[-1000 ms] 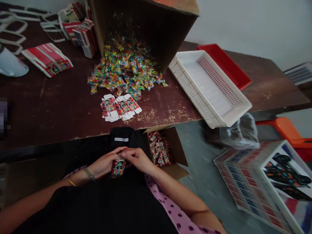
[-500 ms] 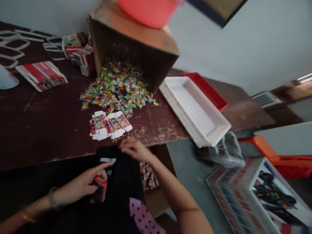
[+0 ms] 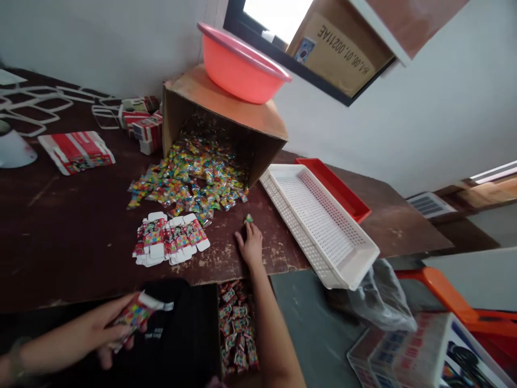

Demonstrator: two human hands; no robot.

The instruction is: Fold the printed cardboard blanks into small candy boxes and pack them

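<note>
In my left hand (image 3: 107, 328) is a small red printed candy box (image 3: 136, 312), its white end flaps sticking out, held between thumb and fingers over my dark-clothed lap. My right hand (image 3: 251, 245) reaches over the brown table, fingers stretched out and thumb apart. At its fingertips lies a small wrapped candy packet (image 3: 248, 218). To the left of that hand are stacks of flattened candy boxes (image 3: 169, 240). Behind them, a heap of colourful candy packets (image 3: 189, 178) spills from a cardboard box (image 3: 266, 156) lying on its side.
A pink basin (image 3: 242, 67) rests on the cardboard box. At right stand a white perforated basket (image 3: 323, 226) and a red tray (image 3: 335, 188). Below the table edge, a container holds many filled candy boxes (image 3: 238, 328). A red-striped carton (image 3: 78, 151) and white cup (image 3: 14, 145) are at left.
My right hand has moved from my lap up onto the table, to a candy packet. The left hand has shifted left with the candy box, whose white end now shows. The view has tilted upward.
</note>
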